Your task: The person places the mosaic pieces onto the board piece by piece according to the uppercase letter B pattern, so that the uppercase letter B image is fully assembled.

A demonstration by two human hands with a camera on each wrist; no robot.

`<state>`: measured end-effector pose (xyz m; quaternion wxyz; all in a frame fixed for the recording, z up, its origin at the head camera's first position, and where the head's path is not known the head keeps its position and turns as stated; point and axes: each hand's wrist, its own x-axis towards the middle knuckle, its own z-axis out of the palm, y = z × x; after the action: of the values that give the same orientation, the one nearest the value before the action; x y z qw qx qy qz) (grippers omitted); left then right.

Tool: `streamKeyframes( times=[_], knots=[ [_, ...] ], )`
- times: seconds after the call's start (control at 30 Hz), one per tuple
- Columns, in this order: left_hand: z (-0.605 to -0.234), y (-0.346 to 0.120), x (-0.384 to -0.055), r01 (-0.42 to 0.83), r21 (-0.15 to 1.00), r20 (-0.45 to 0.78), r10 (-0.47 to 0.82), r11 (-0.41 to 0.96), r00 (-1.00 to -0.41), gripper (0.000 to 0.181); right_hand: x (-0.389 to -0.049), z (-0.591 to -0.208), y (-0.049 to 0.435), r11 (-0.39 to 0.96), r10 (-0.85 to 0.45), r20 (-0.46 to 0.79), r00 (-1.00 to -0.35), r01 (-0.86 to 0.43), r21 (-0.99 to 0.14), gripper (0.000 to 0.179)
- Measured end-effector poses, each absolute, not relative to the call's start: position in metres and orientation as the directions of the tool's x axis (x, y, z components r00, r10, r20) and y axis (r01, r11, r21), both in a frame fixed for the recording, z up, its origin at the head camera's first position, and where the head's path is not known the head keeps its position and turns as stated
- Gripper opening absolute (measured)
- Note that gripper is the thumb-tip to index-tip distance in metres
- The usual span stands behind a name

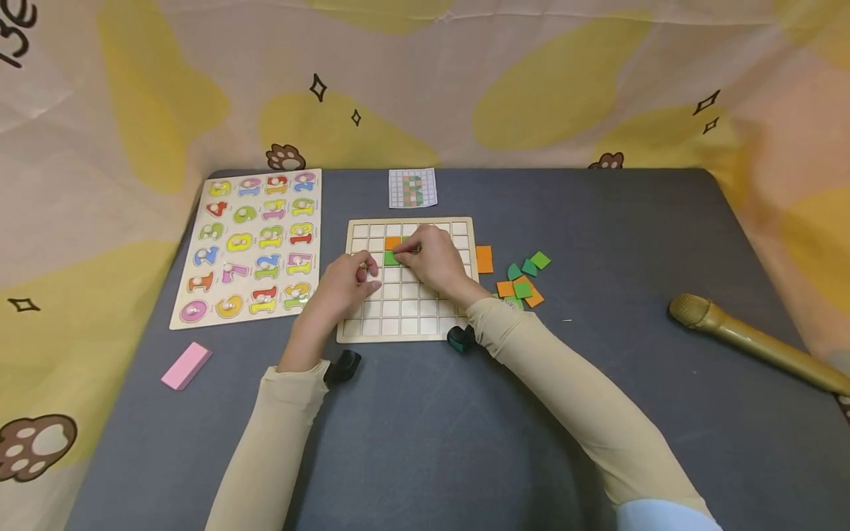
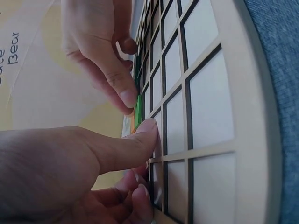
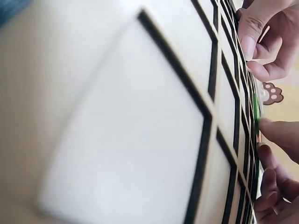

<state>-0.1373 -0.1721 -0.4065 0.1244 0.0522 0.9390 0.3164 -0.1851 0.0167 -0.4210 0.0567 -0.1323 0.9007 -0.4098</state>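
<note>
My right hand (image 1: 434, 258) reaches over a wooden grid board (image 1: 409, 338), with thumb and forefinger together at the edge of a green square tile (image 1: 389, 258). This tile lies just below an orange square tile (image 1: 392, 243); another green tile (image 1: 406, 240) is partly hidden by the hand. In the left wrist view the right fingertips touch the green edge. My left hand (image 1: 341, 290) rests at the board's left side, fingers loosely bent, nothing held. Its thumb lies against the grid in the left wrist view.
Loose green and orange tiles (image 1: 523, 289) lie right of the board, near an orange piece (image 1: 485, 259). A pattern card (image 1: 412, 188) is behind it. Left are a number puzzle (image 1: 246, 251) and a pink block (image 1: 187, 366); far right, a gold microphone (image 1: 750, 339).
</note>
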Motion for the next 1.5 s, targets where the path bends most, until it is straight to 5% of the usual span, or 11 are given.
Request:
streamKeyframes(
  times=[0.27,0.8,1.2,1.5],
  knots=[
    [-0.407,-0.172,-0.137,0.011,0.608,-0.207,0.172,0.794,-0.963,0.012,-0.189,-0.422,0.043,0.526,-0.332,-0.031,-0.943,-0.158,-0.835,0.014],
    [-0.406,-0.174,-0.136,0.001,0.611,-0.219,0.17,0.792,-0.961,0.012,-0.212,-0.415,0.133,0.542,-0.278,-0.147,-0.949,-0.028,-0.84,0.025],
    [-0.406,-0.171,-0.136,0.005,0.622,-0.214,0.176,0.783,-0.961,0.012,-0.216,-0.397,0.154,0.693,-0.371,-0.317,-0.873,-0.033,-0.72,0.039],
    [-0.406,-0.171,-0.136,-0.008,0.618,-0.223,0.165,0.786,-0.961,0.012,-0.215,-0.403,0.153,0.722,-0.343,-0.309,-0.887,-0.038,-0.691,0.028]
  ],
)
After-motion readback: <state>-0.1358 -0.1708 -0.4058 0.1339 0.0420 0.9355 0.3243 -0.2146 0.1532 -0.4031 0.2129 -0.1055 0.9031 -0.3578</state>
